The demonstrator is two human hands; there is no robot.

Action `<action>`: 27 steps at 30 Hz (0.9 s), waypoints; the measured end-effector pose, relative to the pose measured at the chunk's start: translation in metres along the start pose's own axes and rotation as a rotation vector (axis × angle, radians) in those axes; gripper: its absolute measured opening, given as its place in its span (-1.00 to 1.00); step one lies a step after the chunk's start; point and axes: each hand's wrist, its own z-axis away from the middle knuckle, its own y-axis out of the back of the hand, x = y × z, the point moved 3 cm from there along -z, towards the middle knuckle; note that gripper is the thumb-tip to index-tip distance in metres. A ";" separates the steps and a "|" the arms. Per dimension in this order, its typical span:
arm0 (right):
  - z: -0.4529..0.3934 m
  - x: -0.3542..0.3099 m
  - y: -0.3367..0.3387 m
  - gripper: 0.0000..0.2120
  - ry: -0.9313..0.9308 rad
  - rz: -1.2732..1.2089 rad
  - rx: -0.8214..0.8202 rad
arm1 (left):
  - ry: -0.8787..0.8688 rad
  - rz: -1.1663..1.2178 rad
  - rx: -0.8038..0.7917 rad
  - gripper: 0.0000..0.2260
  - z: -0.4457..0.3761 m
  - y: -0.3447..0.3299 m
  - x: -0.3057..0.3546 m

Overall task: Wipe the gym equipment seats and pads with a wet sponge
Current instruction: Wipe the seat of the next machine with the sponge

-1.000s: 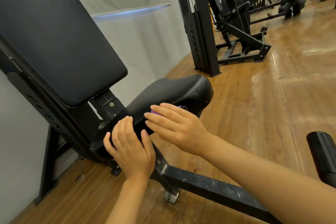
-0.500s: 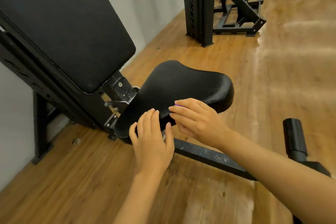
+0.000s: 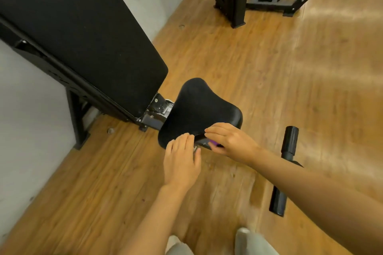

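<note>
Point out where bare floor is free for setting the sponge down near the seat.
Free: the wood floor between the seat and the far machine base, and the floor nearer the camera, left of the left hand. Crowded: the seat's near edge, where both hands and the purple sponge meet.

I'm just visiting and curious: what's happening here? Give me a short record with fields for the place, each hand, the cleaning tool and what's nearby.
place: gym with a wooden floor
seat: black padded seat of a bench
left hand: left hand rests on the seat's near edge, fingers straight
right hand: right hand holds a purple sponge at the seat's edge
sponge: mostly hidden under the hand
nearby: tilted black back pad; black foam roller to the right
</note>
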 end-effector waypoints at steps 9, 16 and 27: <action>0.000 -0.046 0.124 -0.68 0.021 -0.073 -0.027 | -0.072 -0.050 0.098 -0.62 0.032 0.095 0.071; 0.026 -0.067 0.171 -0.70 -0.077 -0.048 0.113 | -0.102 0.031 0.278 -0.65 0.053 0.124 0.090; 0.076 -0.036 0.228 -0.78 -0.005 -0.064 0.240 | -0.077 0.108 0.341 -0.61 0.063 0.139 0.159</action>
